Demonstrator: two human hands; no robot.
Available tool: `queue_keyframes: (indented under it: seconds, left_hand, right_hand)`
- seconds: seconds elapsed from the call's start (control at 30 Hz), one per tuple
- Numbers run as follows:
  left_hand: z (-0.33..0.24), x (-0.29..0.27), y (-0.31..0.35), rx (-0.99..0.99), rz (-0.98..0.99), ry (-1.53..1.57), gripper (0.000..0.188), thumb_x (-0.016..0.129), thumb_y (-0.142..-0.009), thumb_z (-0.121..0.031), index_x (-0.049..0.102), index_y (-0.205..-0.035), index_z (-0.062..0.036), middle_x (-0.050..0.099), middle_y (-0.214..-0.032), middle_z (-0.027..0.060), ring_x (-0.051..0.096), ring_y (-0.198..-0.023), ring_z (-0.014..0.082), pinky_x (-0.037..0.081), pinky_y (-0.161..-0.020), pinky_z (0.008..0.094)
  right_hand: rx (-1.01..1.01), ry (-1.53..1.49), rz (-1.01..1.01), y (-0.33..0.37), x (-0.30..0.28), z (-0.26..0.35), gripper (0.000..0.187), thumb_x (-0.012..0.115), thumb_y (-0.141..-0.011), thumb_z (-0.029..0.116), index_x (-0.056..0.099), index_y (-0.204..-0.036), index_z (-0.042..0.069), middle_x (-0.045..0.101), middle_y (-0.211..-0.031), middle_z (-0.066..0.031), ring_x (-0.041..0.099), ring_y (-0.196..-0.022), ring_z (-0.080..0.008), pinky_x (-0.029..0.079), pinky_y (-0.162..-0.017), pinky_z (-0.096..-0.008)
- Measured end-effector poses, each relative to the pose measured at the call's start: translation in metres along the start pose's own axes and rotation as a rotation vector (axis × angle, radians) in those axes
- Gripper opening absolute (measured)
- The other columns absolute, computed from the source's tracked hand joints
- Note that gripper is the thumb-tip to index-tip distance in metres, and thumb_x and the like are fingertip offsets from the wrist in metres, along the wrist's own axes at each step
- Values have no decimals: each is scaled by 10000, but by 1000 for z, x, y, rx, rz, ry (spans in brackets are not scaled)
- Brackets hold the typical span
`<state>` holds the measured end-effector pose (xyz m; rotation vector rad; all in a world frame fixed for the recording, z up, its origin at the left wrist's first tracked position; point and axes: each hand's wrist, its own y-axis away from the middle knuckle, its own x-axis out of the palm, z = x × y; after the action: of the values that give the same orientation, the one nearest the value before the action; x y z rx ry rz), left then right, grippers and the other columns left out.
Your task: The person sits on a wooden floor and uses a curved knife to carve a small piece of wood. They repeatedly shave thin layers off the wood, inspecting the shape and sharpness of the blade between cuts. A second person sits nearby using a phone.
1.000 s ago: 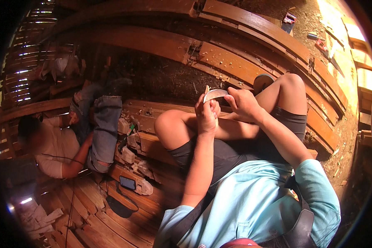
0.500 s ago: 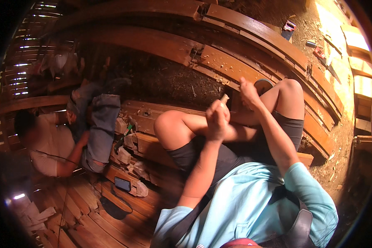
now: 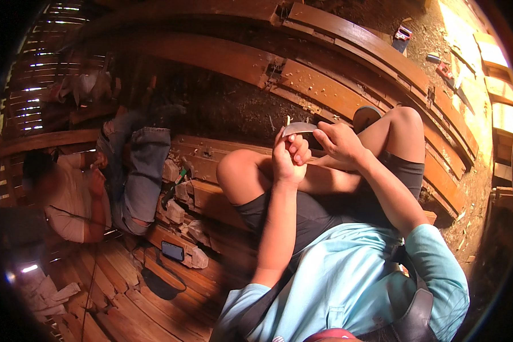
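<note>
My left hand (image 3: 291, 157) is closed round a small pale wood piece (image 3: 288, 120), of which only the tip shows above the fingers. A curved metal knife blade (image 3: 302, 129) lies across that piece, just over my left fingertips. Its other end runs into my right hand (image 3: 343, 142), which is closed on the knife; the handle is hidden in the palm. Both hands are held close together above my crossed bare legs.
Long brown wooden beams (image 3: 319, 82) with shavings run beyond my knees. A red-handled tool (image 3: 444, 70) lies on the ground at far right. To the left another person (image 3: 74, 194) sits near rough wood blocks. A phone (image 3: 172, 251) rests on a beam.
My right hand has moved left toward my left hand, and the knife blade now shows across the wood piece. My left hand has turned and shifted left. The other person's hands have risen.
</note>
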<state>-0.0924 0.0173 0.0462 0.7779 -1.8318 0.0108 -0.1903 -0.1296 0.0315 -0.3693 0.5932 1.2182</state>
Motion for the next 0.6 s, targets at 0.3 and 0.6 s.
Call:
queue_keyframes:
  seconds: [0.3, 0.6]
  left_hand:
    - [17, 12, 2, 79, -149, -80, 349, 394, -981, -308, 373, -671, -150, 258, -517, -42, 229, -400, 76, 222, -366, 235]
    - [17, 7, -10, 135, -324, -1, 335, 486, -894, -301, 356, -606, -191, 281, -487, -60, 217, -372, 55, 164, -332, 233]
  right_hand:
    - [-102, 156, -187, -4, 19, -30, 444, 431, -950, 459, 493, -774, 56, 556, -624, -212, 562, -623, -442, 428, -547, -519]
    - [-35, 144, -291, -17, 43, -18, 345, 490, -929, 364, 502, -789, 50, 548, -665, -246, 552, -675, -470, 416, -562, -533]
